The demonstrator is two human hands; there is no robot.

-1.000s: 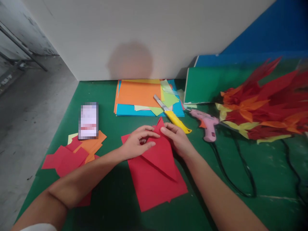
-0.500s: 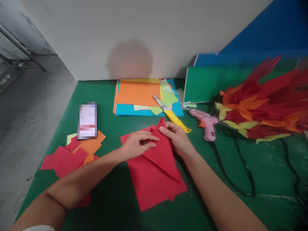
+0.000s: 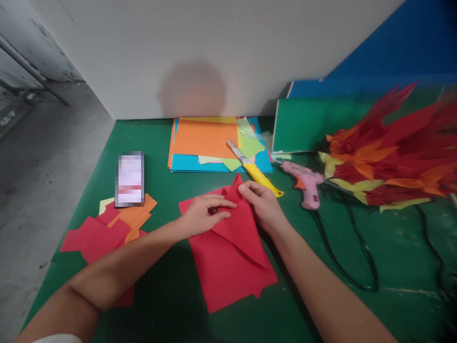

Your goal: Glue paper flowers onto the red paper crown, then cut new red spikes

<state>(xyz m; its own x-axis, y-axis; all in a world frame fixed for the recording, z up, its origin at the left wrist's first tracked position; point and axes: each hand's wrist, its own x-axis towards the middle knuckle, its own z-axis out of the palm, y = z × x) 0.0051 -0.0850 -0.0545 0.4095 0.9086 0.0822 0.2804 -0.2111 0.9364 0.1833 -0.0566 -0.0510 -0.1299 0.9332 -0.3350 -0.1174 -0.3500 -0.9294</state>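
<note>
A sheet of red paper (image 3: 246, 231), folded over on itself with a pointed tip at the top, lies on another red sheet (image 3: 223, 278) in front of me. My right hand (image 3: 264, 205) pinches the folded paper's upper right edge between thumb and fingers. On its left side rests my left hand (image 3: 203, 215), fingers stretched out over the paper and thumb apart from them. Just beyond my right hand is a yellow utility knife (image 3: 260, 178), its blade end lying over a stack of coloured paper (image 3: 205, 138).
A pink glue gun (image 3: 307, 183) with a black cord lies to the right, beside a red and orange paper flower arrangement (image 3: 389, 152). At left, a phone (image 3: 129, 178) lies by red and orange paper pieces (image 3: 103, 236). A white panel (image 3: 124, 57) stands behind the green table (image 3: 157, 290).
My right hand and the pointed tip of the folded red paper have shifted slightly to the left. My left hand stays in about the same place.
</note>
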